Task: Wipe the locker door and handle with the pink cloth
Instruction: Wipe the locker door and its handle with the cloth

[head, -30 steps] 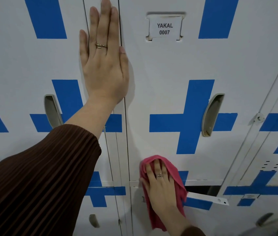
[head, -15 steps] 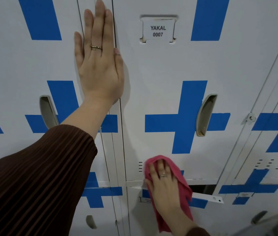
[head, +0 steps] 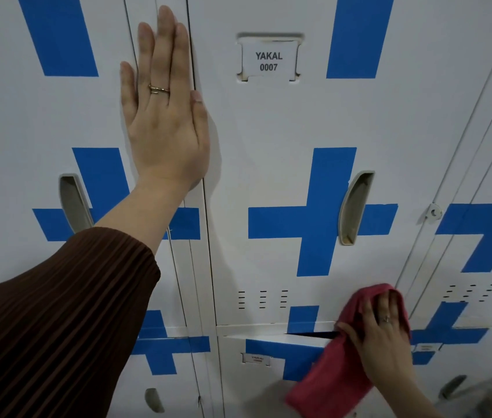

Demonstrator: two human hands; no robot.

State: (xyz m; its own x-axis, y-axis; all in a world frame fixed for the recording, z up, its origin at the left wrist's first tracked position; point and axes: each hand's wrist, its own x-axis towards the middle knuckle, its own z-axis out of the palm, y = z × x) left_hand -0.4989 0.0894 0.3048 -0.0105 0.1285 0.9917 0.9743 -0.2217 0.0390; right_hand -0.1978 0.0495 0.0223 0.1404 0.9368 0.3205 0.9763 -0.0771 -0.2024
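A white locker door (head: 269, 122) with a blue cross and a label reading YAKAL 0007 fills the middle of the view. Its recessed grey handle (head: 354, 208) sits on the cross's right arm. My right hand (head: 382, 330) presses the pink cloth (head: 332, 375) flat against the door's lower right corner, over the gap to the locker below. The cloth hangs down past my wrist. My left hand (head: 163, 110) lies flat and open on the seam between this door and the locker to the left, fingers pointing up.
The lower locker door (head: 269, 384) stands slightly ajar, with a dark slot along its top edge. Neighbouring lockers have similar handles (head: 73, 203) and a hasp (head: 433, 211) at the right. Vent slots (head: 261, 298) sit near the door's bottom.
My right hand has slid the pink cloth to the right along the bottom of the door, uncovering the vent slots. My left hand has stayed flat in place.
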